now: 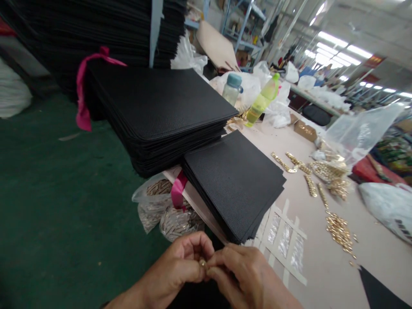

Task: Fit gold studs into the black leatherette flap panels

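My left hand (182, 266) is closed, its thumb and curled forefinger pinching a small round gold metal piece (202, 263). The fingertips of my right hand (246, 272) press together against the right side of that piece, hiding part of it. Both hands are low in the head view, in front of the table's near edge. Just beyond them lies a short stack of black leather-like sheets (236, 180). Loose gold metal pieces (341, 231) are scattered in a pile on the table at the right.
A taller stack of black panels (164, 98) overhangs the table (322, 266) edge. Behind it are a blue-capped bottle (231, 88) and a yellow-green bottle (264, 101). Rows of gold pieces (285, 162) lie near a clear plastic bag (360, 133). Filled bags (177, 221) hang below the edge.
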Available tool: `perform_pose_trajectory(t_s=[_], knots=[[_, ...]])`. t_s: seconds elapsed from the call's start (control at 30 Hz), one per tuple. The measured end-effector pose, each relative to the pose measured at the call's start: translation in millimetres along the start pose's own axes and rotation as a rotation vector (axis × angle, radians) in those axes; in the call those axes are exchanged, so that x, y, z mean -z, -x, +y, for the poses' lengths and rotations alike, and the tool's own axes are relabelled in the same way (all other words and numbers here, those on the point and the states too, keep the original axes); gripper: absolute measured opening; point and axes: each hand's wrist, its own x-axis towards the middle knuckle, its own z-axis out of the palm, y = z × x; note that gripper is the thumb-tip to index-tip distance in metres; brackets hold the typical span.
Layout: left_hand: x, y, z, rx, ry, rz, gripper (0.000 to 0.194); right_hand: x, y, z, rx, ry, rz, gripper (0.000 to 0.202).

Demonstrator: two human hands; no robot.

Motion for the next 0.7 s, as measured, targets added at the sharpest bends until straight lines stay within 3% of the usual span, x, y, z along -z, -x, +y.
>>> perform_pose_trajectory(t_s=[0.1, 0.17, 0.23, 0.33, 0.4, 0.57, 0.7], knots=[[-2.5, -2, 5, -0.041, 0.105, 0.03, 0.017, 16, -9, 6, 0.062, 0.041, 0.183, 0.01], [-3.7, -6, 10, -0.098, 0.123, 0.099, 0.017, 33, -22, 19, 0.055, 0.192, 0.358, 0.011], [-4.8, -12, 14, -0.161, 0.089, 0.187, 0.023, 50, -40, 38, -0.004, 0.372, 0.452, 0.011], [-6.8, -21, 20, -0.235, -0.015, 0.289, 0.031, 67, -58, 60, -0.091, 0.509, 0.399, 0.014], [-8.5, -24, 23, -0.268, -0.082, 0.307, 0.034, 68, -57, 62, -0.119, 0.515, 0.334, 0.015], [-13.1, -21, 25, -0.206, -0.091, 0.252, 0.037, 59, -21, 37, -0.086, 0.335, 0.177, 0.018], [-11.2, -17, 16, -0.194, -0.167, 0.283, 0.034, 55, -8, 28, -0.186, 0.069, 0.241, 0.014]])
